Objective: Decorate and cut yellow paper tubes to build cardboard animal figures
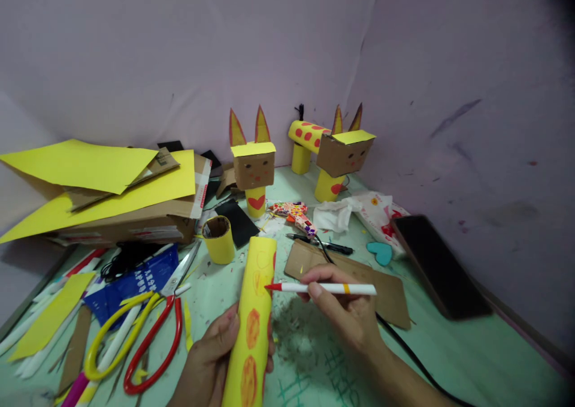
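Here, the right hand [344, 314] pinches a slim white marker [335, 288] between thumb and fingers, nearly level, its red tip at the face of a long yellow tube [252, 299]. The left hand [214, 350] wraps the tube's lower part and holds it slanted above the table [489, 359]. Orange-red ovals run along the tube's smooth skin, the upper ones fainter. The pale green tabletop is smudged dark and scribbled with green lines. Flat brown cardboard [389, 296] lies to the right; scissors [169, 289] with red and yellow handles and a short yellow tube [221, 249] sit to the left. Farther back stand a box-headed figure [254, 170] with pointed ears, a second, longer-bodied figure [344, 155], stacked yellow sheets [85, 161] and pale purplish walls [135, 47], the right one scuffed.
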Available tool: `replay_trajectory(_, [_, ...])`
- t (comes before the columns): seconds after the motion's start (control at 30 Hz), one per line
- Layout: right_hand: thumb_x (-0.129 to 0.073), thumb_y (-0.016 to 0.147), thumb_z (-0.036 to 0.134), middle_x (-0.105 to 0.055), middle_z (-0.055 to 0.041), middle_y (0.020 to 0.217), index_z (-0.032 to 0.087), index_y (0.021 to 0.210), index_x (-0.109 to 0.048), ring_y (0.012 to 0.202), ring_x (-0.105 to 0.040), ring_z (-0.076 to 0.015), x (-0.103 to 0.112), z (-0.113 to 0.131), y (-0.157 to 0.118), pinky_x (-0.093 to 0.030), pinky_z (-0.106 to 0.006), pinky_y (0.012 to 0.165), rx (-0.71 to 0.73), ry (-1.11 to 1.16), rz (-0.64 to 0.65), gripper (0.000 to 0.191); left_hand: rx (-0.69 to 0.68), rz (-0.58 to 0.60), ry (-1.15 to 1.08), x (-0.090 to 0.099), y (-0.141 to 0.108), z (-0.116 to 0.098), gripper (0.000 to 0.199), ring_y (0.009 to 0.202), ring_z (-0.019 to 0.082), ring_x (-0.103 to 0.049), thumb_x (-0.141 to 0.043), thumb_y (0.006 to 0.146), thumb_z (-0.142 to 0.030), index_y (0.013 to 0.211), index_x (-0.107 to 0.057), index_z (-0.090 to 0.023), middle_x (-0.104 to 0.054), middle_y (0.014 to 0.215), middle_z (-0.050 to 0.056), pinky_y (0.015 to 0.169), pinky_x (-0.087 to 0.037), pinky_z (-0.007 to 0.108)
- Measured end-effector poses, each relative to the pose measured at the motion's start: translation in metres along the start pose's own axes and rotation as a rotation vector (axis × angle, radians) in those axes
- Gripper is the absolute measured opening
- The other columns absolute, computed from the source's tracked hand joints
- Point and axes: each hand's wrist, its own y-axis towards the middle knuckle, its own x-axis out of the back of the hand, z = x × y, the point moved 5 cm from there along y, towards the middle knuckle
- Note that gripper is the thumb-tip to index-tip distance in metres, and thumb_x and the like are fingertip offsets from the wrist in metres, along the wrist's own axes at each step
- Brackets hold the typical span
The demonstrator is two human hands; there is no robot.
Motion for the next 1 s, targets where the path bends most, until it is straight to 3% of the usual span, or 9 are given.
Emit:
replay_trajectory(0.2, [-0.060,0.075,0.033,-0.062,-0.0005,0.067,0.022,0.077,-0.065,0.062,-0.055,-0.0144,0.001,-0.003,0.000,-0.040,-0.023,0.056,-0.035,0.004,-0.014,0.013,-0.021,0.009,-0.007,-0.003,0.000,0.000,0.022,0.063,0.019,-0.063,-0.064,0.073,-0.024,0.090,-0.065,-0.012,-0.067,0.073,0.010,0.058,-0.050,0.029])
replay_trajectory(0.43, [-0.059,0.077,0.032,-0.061,-0.0005,0.067,0.021,0.079,-0.064,0.055,-0.053,-0.0123,-0.002,-0.008,0.000,-0.040,-0.021,0.048,0.009,-0.003,0.168,0.012,-0.018,-0.007,0.015,-0.002,0.000,-0.001,0.023,0.062,0.019,-0.063,-0.065,0.072,-0.026,0.091,-0.065,-0.013,-0.067,0.072,0.009,0.058,-0.050,0.029])
replay_trajectory(0.63, [-0.060,0.077,0.034,-0.065,-0.0025,0.070,0.021,0.083,-0.064,0.062,-0.058,-0.0156,0.010,-0.004,0.006,-0.044,-0.024,0.053,0.048,0.023,-0.021,0.015,-0.005,-0.031,0.005,-0.006,-0.002,0.001,0.030,0.062,0.019,-0.062,-0.066,0.071,-0.023,0.099,-0.064,-0.014,-0.066,0.072,0.008,0.058,-0.050,0.030])
replay_trajectory(0.9, [-0.058,0.074,0.017,-0.067,-0.0029,0.075,0.022,0.078,-0.065,0.071,-0.062,-0.0175,0.009,0.013,0.008,-0.048,-0.027,0.063,0.293,-0.140,0.044,0.009,0.010,0.007,0.019,-0.007,-0.001,-0.001,0.033,0.058,0.019,-0.061,-0.068,0.067,-0.023,0.099,-0.065,-0.014,-0.067,0.072,0.010,0.052,-0.047,0.028])
replay_trajectory(1.0, [-0.058,0.075,0.017,-0.066,-0.0023,0.074,0.022,0.079,-0.065,0.069,-0.061,-0.0167,0.009,0.013,0.007,-0.048,-0.026,0.062,0.302,-0.180,0.027,0.010,-0.010,-0.010,0.033,-0.006,0.000,-0.001,0.035,0.054,0.017,-0.058,-0.067,0.068,-0.025,0.102,-0.062,-0.015,-0.066,0.068,0.008,0.053,-0.047,0.028])
